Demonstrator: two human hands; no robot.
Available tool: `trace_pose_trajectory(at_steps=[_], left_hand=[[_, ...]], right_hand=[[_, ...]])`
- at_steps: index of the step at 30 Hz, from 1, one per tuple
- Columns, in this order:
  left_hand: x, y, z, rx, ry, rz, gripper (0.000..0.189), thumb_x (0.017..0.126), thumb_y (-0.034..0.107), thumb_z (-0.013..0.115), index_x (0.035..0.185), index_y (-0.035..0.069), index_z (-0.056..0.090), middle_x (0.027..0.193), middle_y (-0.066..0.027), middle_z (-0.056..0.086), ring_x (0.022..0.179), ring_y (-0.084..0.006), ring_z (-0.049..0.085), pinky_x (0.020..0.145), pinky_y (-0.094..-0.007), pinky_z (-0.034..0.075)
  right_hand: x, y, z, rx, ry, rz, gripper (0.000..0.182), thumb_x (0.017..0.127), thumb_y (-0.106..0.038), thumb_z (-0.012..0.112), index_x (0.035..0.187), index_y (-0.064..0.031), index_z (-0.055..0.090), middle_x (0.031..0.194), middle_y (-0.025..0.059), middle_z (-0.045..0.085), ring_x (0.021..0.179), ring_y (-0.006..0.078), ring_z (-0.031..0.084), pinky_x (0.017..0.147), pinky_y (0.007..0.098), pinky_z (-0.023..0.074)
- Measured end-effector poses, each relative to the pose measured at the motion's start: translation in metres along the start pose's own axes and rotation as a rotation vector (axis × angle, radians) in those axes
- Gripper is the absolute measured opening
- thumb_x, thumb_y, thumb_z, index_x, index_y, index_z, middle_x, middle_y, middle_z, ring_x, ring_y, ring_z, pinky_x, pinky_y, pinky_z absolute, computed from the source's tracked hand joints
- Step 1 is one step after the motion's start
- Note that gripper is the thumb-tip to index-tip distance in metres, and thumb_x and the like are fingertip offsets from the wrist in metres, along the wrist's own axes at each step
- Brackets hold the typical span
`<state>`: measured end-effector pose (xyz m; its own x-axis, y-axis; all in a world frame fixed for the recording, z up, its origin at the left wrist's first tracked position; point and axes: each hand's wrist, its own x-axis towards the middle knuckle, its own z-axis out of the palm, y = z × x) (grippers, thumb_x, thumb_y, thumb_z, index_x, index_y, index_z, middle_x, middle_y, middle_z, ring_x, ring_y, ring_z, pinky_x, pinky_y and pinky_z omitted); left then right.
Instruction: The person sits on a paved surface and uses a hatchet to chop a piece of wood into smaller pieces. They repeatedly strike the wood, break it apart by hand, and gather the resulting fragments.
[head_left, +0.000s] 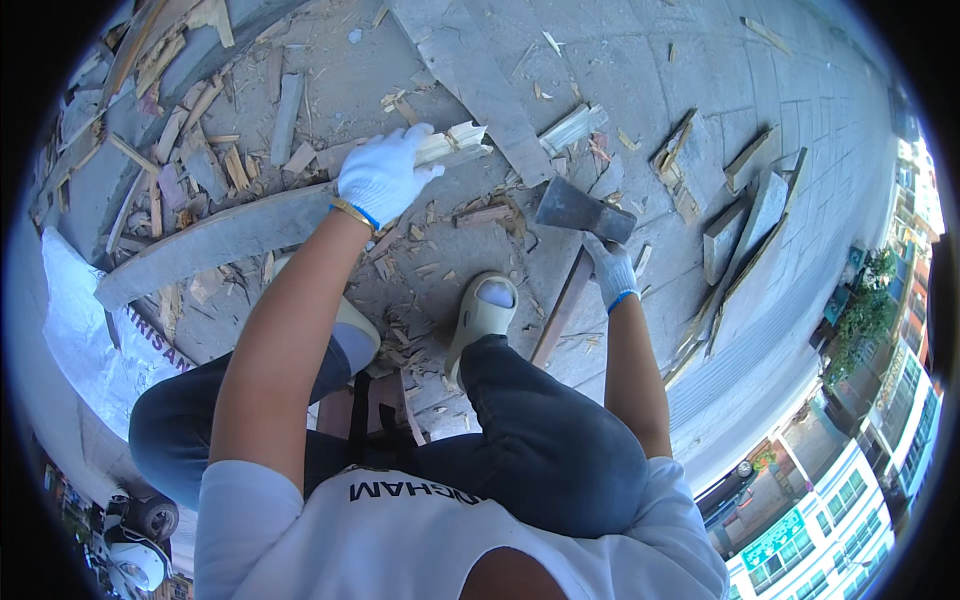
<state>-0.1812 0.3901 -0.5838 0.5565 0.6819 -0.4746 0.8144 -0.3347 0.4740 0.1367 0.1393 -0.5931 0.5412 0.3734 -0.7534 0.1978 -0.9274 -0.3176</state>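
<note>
My left hand (386, 174), in a white knit glove, grips a splintered piece of wood (457, 144) lying on the ground, fingers on its far side and thumb on its near side. My palm hides part of the piece. To the right, my gloved right hand (609, 264) is closed round the wooden handle (561, 307) of an axe, close below its dark metal head (583, 211). The handle slants down to the left, beside my foot. Just beyond the axe head lies a wide grey board (487, 90).
A long curved board (225, 236) lies at the left, near heaped broken wood (199, 154). Splinters surround my sandals (487, 300). More planks (750, 232) lie at the right, and a shiny printed sheet (82, 322) is at the far left.
</note>
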Motion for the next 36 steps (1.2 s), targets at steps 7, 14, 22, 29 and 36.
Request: trace_pose_trajectory(at_steps=[7, 14, 22, 29, 36], left_hand=[[-0.061, 0.056, 0.017, -0.87, -0.218, -0.109, 0.072, 0.095, 0.05, 0.061, 0.133, -0.009, 0.045, 0.131, -0.0276, 0.054, 0.125, -0.033, 0.051, 0.105, -0.0395, 0.041], [-0.093, 0.073, -0.034, -0.96, -0.302, -0.138, 0.039, 0.097, 0.034, 0.064, 0.105, -0.004, 0.061, 0.091, -0.0067, 0.06, 0.083, -0.012, 0.055, 0.077, -0.028, 0.047], [-0.099, 0.102, -0.043, -0.891, -0.205, -0.286, 0.033, 0.093, 0.033, 0.07, 0.083, 0.003, 0.059, 0.066, 0.0051, 0.048, 0.059, -0.0035, 0.038, 0.051, -0.0234, 0.03], [-0.109, 0.066, -0.026, -0.704, -0.177, -0.26, 0.049, 0.092, 0.042, 0.07, 0.07, 0.001, 0.053, 0.062, -0.0013, 0.046, 0.061, -0.0113, 0.038, 0.054, -0.0321, 0.034], [-0.103, 0.079, -0.029, -0.373, -0.037, -0.105, 0.052, 0.09, 0.042, 0.07, 0.074, -0.006, 0.058, 0.06, -0.0133, 0.048, 0.06, -0.0252, 0.05, 0.059, -0.0395, 0.041]], right_hand=[[-0.1, -0.11, 0.053, 0.276, -0.4, -0.24, 0.089, 0.078, -0.041, 0.085, 0.144, 0.002, 0.042, 0.134, 0.0171, 0.059, 0.125, 0.0268, 0.056, 0.104, 0.0396, 0.047], [-0.109, -0.1, 0.081, 1.063, -0.932, -0.156, 0.064, 0.089, -0.034, 0.075, 0.138, 0.0009, 0.053, 0.128, 0.0117, 0.064, 0.114, 0.0206, 0.063, 0.101, 0.0364, 0.0495], [-0.106, -0.093, 0.077, 0.857, -0.652, -0.324, 0.073, 0.082, -0.041, 0.081, 0.133, 0.0039, 0.056, 0.119, 0.0129, 0.068, 0.105, 0.0171, 0.065, 0.094, 0.0341, 0.0531], [-0.1, -0.083, 0.081, 0.445, -0.415, -0.524, 0.102, 0.067, -0.06, 0.085, 0.135, 0.0059, 0.05, 0.116, 0.0226, 0.068, 0.109, 0.0325, 0.067, 0.096, 0.038, 0.0514], [-0.108, -0.099, 0.06, 0.033, -0.292, -0.439, 0.115, 0.063, -0.076, 0.077, 0.137, 0.0054, 0.046, 0.112, 0.0297, 0.067, 0.106, 0.0407, 0.067, 0.092, 0.0418, 0.0534]])
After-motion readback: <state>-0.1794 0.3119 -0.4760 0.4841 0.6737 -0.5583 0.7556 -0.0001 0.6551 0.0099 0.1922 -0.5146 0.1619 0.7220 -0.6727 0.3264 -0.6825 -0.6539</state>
